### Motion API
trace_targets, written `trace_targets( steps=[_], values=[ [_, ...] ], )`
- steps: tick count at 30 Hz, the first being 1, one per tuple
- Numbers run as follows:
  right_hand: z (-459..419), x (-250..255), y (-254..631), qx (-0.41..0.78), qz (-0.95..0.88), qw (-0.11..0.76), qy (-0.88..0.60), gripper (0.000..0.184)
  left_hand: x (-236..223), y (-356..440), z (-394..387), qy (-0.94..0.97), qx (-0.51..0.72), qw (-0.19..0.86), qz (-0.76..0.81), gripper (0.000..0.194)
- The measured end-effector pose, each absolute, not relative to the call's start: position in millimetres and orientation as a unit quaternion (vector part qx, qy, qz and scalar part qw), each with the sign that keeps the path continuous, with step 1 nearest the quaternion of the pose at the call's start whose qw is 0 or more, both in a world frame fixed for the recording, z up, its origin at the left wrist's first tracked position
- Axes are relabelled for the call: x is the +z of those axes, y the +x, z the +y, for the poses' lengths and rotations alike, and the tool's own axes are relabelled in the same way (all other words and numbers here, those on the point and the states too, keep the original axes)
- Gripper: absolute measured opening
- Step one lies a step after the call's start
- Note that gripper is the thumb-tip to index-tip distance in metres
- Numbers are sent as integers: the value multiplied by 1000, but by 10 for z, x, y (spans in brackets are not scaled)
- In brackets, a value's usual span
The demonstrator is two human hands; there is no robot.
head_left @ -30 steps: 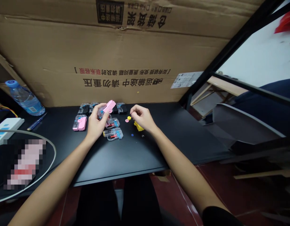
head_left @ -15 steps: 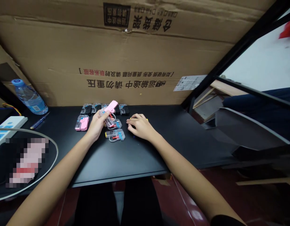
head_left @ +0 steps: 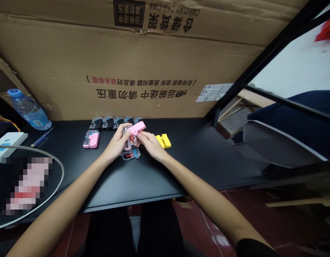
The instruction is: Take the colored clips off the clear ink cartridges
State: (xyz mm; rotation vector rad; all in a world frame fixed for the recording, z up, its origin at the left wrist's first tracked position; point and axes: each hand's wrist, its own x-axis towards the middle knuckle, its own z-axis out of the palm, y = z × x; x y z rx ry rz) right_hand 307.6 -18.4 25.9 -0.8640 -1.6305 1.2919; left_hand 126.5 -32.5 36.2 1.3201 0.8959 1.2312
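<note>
Pink-and-clear plastic toy pistol point(head_left: 136, 128), held just above the black desktop point(head_left: 181, 171) between both hands, pink part angled up and to the right, clear body partly hidden by fingers. Left hand point(head_left: 116, 144) closed in a narrow grip around the clear body, fingers wrapped over it. Right hand point(head_left: 151, 144) also narrow, fingertips against the pistol's right side; exact contact partly hidden. Directly under the hands, a clear plastic toy pistol with red and blue parts point(head_left: 130, 155). Just right of the right hand, yellow plastic toy pistol pieces point(head_left: 163, 141) lying flat. Left of the hands, a pink plastic toy pistol point(head_left: 91, 139) lying flat. Behind them, a row of clear-and-black plastic toy pistols point(head_left: 108, 123) along the desk's back edge, against a large brown cardboard box point(head_left: 127, 67). Far left, a blue-capped plastic water bottle point(head_left: 29, 110), a blue-handled screwdriver point(head_left: 41, 138) and a white power strip point(head_left: 9, 144).
</note>
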Motion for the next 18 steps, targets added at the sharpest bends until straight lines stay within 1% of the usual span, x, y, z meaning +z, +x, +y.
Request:
trace_targets(
  steps=[3,7,13,18],
  values=[
    [-183,212,3072,549,-632,433,-333,42,328,1316,-321,587,524,497,368,58],
    [-197,194,3067,538,-645,432,-329,43,277,1357,-306,583,538,492,359,59],
    [-265,222,3066,448,-704,426,-350,41,230,1376,-335,587,531,468,394,50],
    [-347,225,3021,367,-710,444,-403,31,236,1498,-458,603,535,352,475,39]
  ],
)
